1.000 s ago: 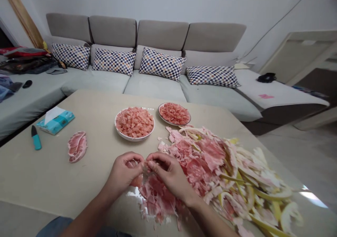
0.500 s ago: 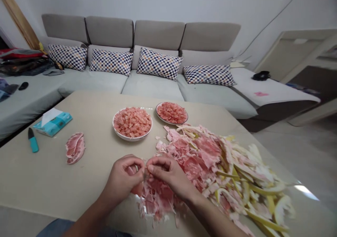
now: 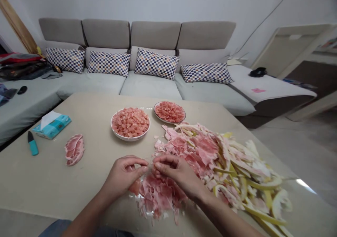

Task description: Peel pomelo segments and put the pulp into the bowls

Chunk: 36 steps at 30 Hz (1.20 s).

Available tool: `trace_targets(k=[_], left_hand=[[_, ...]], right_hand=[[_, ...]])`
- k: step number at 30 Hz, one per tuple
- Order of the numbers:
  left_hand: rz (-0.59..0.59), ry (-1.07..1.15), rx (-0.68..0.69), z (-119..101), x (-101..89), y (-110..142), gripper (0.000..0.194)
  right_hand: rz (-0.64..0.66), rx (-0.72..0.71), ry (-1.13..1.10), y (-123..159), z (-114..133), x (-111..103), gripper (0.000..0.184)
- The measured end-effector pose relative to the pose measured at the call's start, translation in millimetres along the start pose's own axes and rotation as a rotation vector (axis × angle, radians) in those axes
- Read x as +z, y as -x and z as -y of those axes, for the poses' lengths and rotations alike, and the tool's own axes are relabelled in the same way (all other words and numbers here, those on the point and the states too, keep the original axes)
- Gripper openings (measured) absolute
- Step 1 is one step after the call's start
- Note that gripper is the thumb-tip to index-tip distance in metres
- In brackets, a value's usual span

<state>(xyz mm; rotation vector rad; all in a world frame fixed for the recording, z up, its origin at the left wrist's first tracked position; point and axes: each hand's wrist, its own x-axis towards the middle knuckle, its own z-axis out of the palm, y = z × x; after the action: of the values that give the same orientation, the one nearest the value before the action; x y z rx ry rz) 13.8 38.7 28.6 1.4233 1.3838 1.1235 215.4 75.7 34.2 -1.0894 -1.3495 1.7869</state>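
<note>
Head view. Your left hand (image 3: 123, 176) and right hand (image 3: 177, 173) are curled, their fingertips pinched toward each other just above a heap of pink pith scraps (image 3: 158, 195) on the desk (image 3: 52, 184). You cannot tell whether either hand grasps a piece; anything held is too small to see. The right hand rests closest to a larger mound of pomelo rind (image 3: 223, 163), pink pith mixed with yellow peel strips, which adjoins the scraps and spreads toward the desk's right edge.

Beyond the hands stand a white bowl (image 3: 130, 123) and a white plate (image 3: 170, 112), both filled with pink pomelo pulp. To the left lie a flat piece of pink pith (image 3: 74, 150), a blue tissue pack (image 3: 52, 125) and a teal-handled knife (image 3: 33, 146). The print on the tissue pack cannot be read.

Beige desk surface extends from your left hand to these items. The desk's far edge meets a grey sofa (image 3: 152, 86).
</note>
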Motion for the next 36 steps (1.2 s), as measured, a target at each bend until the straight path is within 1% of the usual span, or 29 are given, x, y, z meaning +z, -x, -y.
trace_targets(k=[1, 4, 7, 10, 16, 21, 23, 24, 26, 28, 29, 31, 32, 33, 34, 36], left_hand=[[0.014, -0.006, -0.007, -1, 2.5, 1, 0.016], [0.009, -0.055, -0.015, -2, 5.8, 4, 0.018], [-0.001, -0.126, 0.023, -2, 5.5, 5, 0.014], [-0.011, -0.164, 0.069, -2, 5.7, 5, 0.014], [-0.026, -0.21, 0.168, 0, 10.0, 9, 0.019], [-0.082, -0.198, 0.176, 1, 16.1, 12, 0.015], [-0.115, -0.18, 0.167, 2, 18.4, 13, 0.014], [-0.132, -0.173, 0.163, 2, 19.1, 13, 0.014], [-0.148, -0.153, 0.154, 3, 18.2, 11, 0.013], [-0.185, -0.111, 0.129, 4, 13.4, 8, 0.011], [-0.209, -0.083, 0.104, 5, 9.8, 6, 0.01], [-0.313, -0.007, 0.009, 6, 2.5, 2, 0.01], [-0.319, 0.022, -0.048, 6, 0.0, 0, 0.011], [-0.279, 0.041, -0.093, 6, -1.2, -1, 0.013], [-0.214, 0.05, -0.13, 7, -0.8, -1, 0.015], [-0.071, 0.06, -0.165, 10, 3.8, 0, 0.019]], right_hand=[[-0.025, -0.041, 0.082, 1, 0, 2, 0.029], [-0.068, -0.155, 0.286, 1, 0, 11, 0.021], [-0.073, -0.266, 0.404, 2, -3, 17, 0.014], [-0.089, -0.37, 0.512, 1, -6, 19, 0.011], [-0.113, -0.514, 0.678, 2, -10, 21, 0.01], [-0.173, -0.606, 0.719, 8, -11, 29, 0.011], [-0.188, -0.579, 0.688, 7, -11, 32, 0.012], [-0.193, -0.54, 0.66, 6, -10, 34, 0.012], [-0.179, -0.402, 0.563, 3, -8, 35, 0.011], [-0.154, -0.24, 0.428, 0, -6, 33, 0.01], [-0.14, -0.169, 0.363, -1, -5, 30, 0.01], [-0.106, -0.074, 0.262, 0, -4, 23, 0.013], [-0.083, -0.049, 0.231, 1, -4, 18, 0.016], [-0.058, -0.037, 0.213, 3, -3, 12, 0.018], [-0.039, -0.039, 0.209, 3, -2, 6, 0.02], [-0.045, -0.091, 0.257, 0, 4, -8, 0.023]])
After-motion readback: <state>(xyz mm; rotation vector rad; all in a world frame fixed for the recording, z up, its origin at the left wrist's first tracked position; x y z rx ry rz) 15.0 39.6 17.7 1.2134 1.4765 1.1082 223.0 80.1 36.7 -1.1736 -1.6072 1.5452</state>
